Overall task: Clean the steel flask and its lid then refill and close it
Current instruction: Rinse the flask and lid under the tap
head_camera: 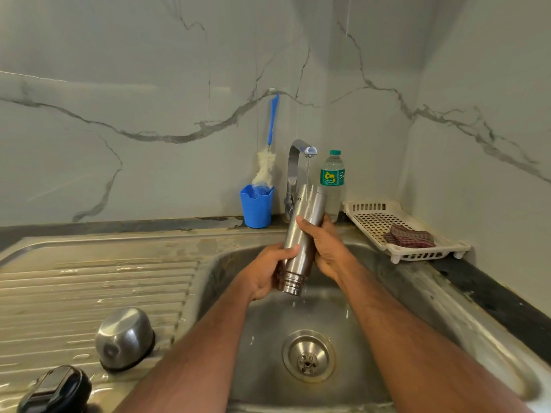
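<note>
The steel flask (301, 234) is upside down over the sink basin (372, 332), its threaded mouth pointing down and its base tilted up under the tap (298, 156). A thin stream of water falls from the tap onto the flask's base, and drops fall from its mouth. My left hand (268, 271) grips the flask near the neck. My right hand (323, 242) grips its middle from the right. The steel lid cup (125, 338) stands upside down on the drainboard at the left. A black stopper part (56, 389) lies at the lower left edge.
A blue cup (256, 207) holds a blue-handled bottle brush (268, 162) against the marble wall. A plastic water bottle (332, 180) stands right of the tap. A white plastic tray (396, 231) with a dark cloth (410, 237) sits on the right counter. The drain (308, 356) lies below my arms.
</note>
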### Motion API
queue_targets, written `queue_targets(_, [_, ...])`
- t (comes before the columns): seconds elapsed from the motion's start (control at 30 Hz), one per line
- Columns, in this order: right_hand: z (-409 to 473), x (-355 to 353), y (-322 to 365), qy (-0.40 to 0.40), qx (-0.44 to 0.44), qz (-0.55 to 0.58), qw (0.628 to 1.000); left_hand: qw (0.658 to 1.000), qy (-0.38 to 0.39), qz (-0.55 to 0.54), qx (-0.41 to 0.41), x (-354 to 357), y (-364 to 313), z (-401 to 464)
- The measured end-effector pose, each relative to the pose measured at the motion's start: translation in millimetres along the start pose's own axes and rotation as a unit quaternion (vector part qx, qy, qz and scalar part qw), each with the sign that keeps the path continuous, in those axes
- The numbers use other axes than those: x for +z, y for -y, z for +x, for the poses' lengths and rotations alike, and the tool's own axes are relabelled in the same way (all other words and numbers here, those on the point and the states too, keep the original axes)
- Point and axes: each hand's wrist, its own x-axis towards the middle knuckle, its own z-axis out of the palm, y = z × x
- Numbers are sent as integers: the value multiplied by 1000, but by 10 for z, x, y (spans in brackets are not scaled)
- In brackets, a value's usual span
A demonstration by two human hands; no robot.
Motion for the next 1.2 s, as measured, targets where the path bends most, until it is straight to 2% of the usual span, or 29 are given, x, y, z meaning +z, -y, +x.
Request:
queue_targets(0.07, [4, 34, -41, -21, -17, -65, 997, 994, -66, 72, 42, 63, -42, 25])
queue_targets(0.17, [20, 64, -76, -18, -18, -106, 994, 989, -70, 102, 76, 177, -26, 55])
queue_targets(0.27, [20, 49, -46, -1, 5, -70, 998, 993, -69, 34, 85, 145, -6, 76])
queue_targets(0.37, [-20, 25, -19, 21, 22, -74, 997, 996, -16, -80, 22, 40, -52, 60])
queue_targets(0.47, [-89, 84, 9, 19, 28, -103, 994, 993, 8, -117, -32, 9, -16, 53])
queue_targets(0.6, [-55, 85, 23, 9, -66, -183, 981, 990, 9, -135, -30, 14, -41, 81])
queue_targets(0.73, [-65, 50, 7, 86, -111, -229, 963, 988, -28, -154, -5, 51, -129, 83])
queue_targets(0.9, [-80, -18, 3, 77, -89, -137, 984, 995, -8, -92, 41, 42, -122, 80])
queue_targets(1.07, [-79, -48, 39, -41, -44, -101, 993, 993, -2, 74, 89, 114, -55, 96])
queue_targets(1.2, [-27, -78, 46, -85, -54, -83, 991, 989, -9, 104, 101, 103, -21, 96])
